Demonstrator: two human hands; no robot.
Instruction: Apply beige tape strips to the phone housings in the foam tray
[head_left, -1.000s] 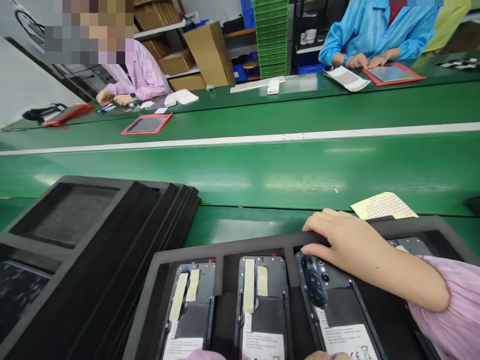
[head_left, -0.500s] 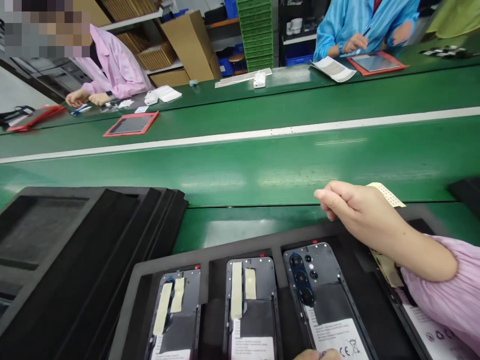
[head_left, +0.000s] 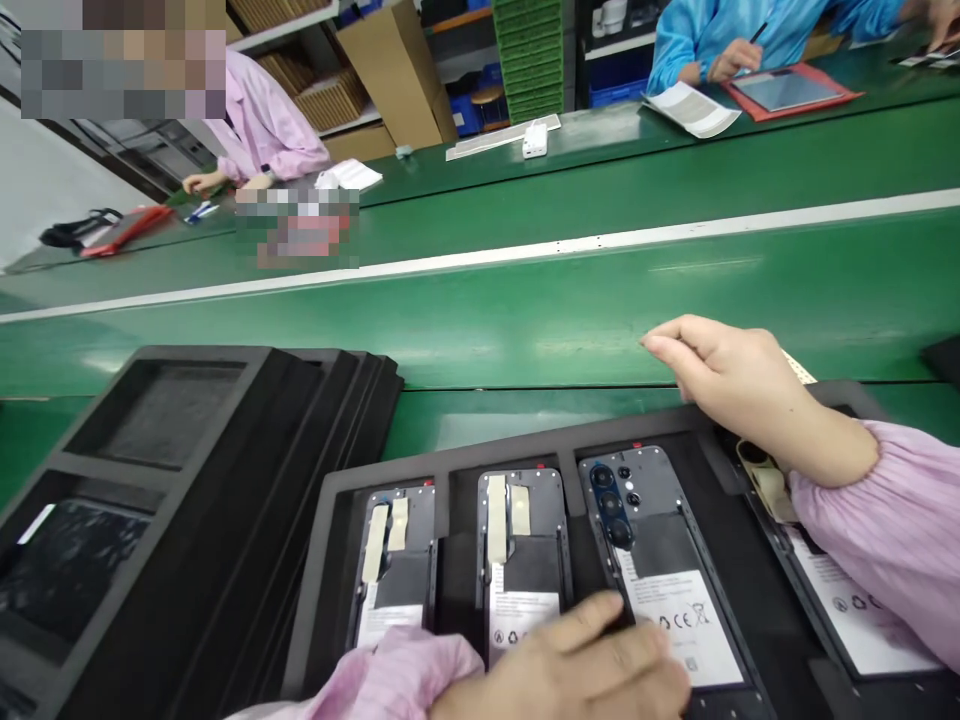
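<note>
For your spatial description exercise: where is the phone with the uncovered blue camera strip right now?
In the head view, the phone with the blue camera strip lies in the third slot of the black foam tray, right of two taped phones, between the left hand and the raised right hand.

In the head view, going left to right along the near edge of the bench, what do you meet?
Stack of empty black foam trays → phone back with two tape strips → second taped phone back → left hand touching the phone with the blue camera strip → right hand raised above the tray's far rim.
</note>
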